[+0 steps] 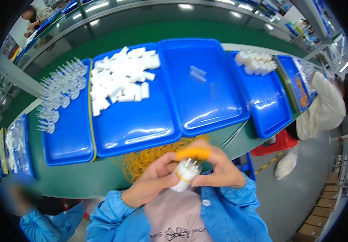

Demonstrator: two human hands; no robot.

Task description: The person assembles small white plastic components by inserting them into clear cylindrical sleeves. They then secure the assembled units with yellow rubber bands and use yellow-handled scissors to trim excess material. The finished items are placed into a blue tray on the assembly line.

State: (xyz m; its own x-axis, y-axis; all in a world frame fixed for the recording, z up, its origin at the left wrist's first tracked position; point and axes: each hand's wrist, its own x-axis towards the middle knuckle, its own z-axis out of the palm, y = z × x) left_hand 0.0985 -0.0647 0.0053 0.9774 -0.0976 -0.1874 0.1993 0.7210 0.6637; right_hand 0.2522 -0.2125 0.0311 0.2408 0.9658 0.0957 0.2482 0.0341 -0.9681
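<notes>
In front of my chest my left hand and my right hand both grip a small white bundle. Clear or silvery tips stick out of its upper end, and a yellow rubber band circles its middle. My left thumb and fingers press it from the left. From the right, my right thumb presses it, while an orange finger cover on the index finger arches over the top. Just beyond my hands lies a heap of yellow rubber bands on the green table.
Blue trays line the table: one with clear stemmed plastic parts, one with white blocks, one with clear pieces, and one with white-and-clear bundles. Co-workers sit at the lower left and right. A red bin stands beyond the table's right edge.
</notes>
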